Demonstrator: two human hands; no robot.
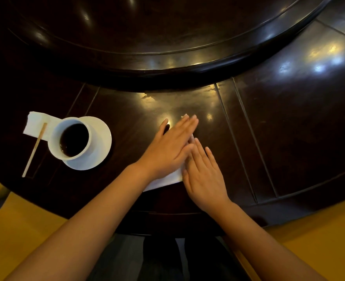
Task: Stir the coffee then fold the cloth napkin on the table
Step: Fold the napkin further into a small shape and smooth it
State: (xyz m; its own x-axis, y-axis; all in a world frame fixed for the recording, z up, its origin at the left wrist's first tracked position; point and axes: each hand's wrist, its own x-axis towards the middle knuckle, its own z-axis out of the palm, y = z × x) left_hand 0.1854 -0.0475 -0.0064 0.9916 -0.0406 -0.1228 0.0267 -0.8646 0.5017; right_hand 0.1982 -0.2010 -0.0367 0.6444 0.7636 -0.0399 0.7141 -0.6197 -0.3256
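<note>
A white cup of dark coffee stands on a white saucer at the left of the dark wooden table. A wooden stir stick lies left of the cup, its upper end on a white paper napkin. The white cloth napkin lies folded in front of me, mostly covered by my hands. My left hand presses flat on it with straight fingers. My right hand lies flat along its right edge, fingers straight.
A large raised round turntable of dark wood fills the far side of the table. The table's curved front edge runs just below my wrists. Yellow floor shows on both sides below it.
</note>
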